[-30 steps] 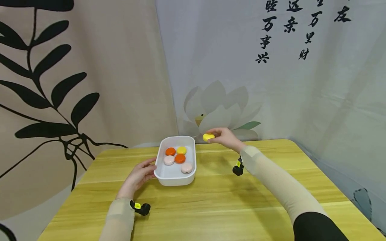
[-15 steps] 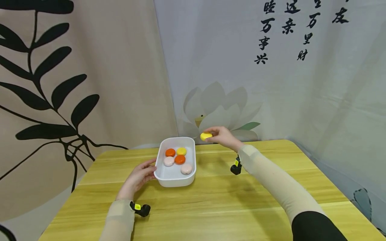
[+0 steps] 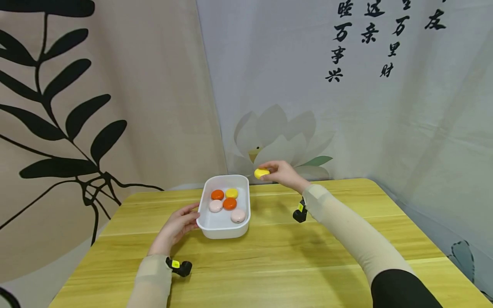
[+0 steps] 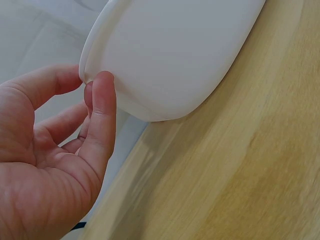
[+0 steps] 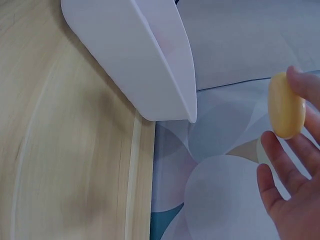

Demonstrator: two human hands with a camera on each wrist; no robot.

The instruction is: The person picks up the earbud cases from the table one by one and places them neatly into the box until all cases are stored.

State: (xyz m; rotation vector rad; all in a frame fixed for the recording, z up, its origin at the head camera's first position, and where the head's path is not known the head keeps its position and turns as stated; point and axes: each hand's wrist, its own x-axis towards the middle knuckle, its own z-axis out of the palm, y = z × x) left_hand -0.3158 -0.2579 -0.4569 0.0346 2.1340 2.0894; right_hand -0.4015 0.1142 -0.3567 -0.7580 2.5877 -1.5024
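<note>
A white plastic box stands on the table, its inside showing in the head view. My left hand pinches its left rim, thumb against the wall and fingers at the edge, as the left wrist view shows on the box wall. Up beyond the box's far right corner, my right hand holds a smooth yellow rounded disc between thumb and fingers. In the right wrist view this yellow disc is edge-on, with the lower fingers spread loose.
Inside the box lie two orange discs, one near the middle, two pale pink discs, one at the front right, and a yellow disc. The wooden table ends just behind the box, before a printed cloth.
My right hand has shifted a little left, bringing the yellow disc nearer the box. My left hand and the box stay in place.
</note>
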